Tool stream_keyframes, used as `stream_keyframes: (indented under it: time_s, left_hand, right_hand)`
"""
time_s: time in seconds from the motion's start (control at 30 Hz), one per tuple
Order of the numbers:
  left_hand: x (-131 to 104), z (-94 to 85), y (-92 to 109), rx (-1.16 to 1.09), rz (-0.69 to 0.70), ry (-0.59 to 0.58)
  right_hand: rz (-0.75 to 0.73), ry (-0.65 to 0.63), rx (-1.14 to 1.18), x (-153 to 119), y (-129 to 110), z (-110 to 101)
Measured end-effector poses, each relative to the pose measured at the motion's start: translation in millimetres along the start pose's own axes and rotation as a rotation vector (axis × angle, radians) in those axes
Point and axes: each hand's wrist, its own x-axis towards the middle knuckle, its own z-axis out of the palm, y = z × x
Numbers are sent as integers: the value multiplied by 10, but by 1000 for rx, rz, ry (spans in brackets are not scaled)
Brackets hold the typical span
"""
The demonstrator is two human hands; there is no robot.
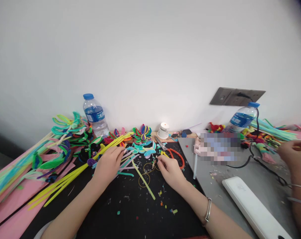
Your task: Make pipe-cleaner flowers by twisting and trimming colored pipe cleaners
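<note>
My left hand [110, 162] is over the black mat, its fingers closed near the teal and lilac fuzzy stems [127, 162]; what lies between the fingertips is too small to tell. To the right, my right hand [170, 171] has its fingers pinched beside a yellow piece [163, 153] and some thin rubber bands [144, 180]. A light green stem [146, 183] lies on the mat between both hands. Behind them are turquoise curled pieces [148, 150], a multicoloured fuzzy flower [142, 132], scissors [160, 143] and an orange-red loop [179, 158].
Yellow stems [73, 174] and fuzzy flowers crowd the left. Water bottles [95, 116] [242, 118] stand by the wall, with a white cup [163, 130] between. At right are a grey board [215, 196], a glue gun [197, 146], a white case [252, 205], black cables and another person's hand [293, 154].
</note>
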Motion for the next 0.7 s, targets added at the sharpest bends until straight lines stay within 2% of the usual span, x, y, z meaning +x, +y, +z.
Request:
stream_keyframes:
  time_s: [0.13, 0.27, 0.4, 0.47, 0.6, 0.7]
  left_hand:
    - [-2, -39, 44, 83, -76, -75]
    - [7, -42, 51, 50, -69, -48]
    - [-9, -48, 72, -66, 122, 41]
    - [-43, -44, 113, -79, 239, 45]
    - [-145, 24, 232, -102, 486, -39]
    - [-197, 69, 319, -159, 529, -156]
  right_hand:
    - [-9, 1, -16, 2, -14, -6]
    - [-11, 10, -10, 5, -18, -10]
    - [-15, 33, 75, -16, -23, 2]
    - [-36, 15, 149, -43, -45, 14]
    - [-90, -34, 252, -105, -116, 48]
    - [-109, -7, 206, -122, -147, 60]
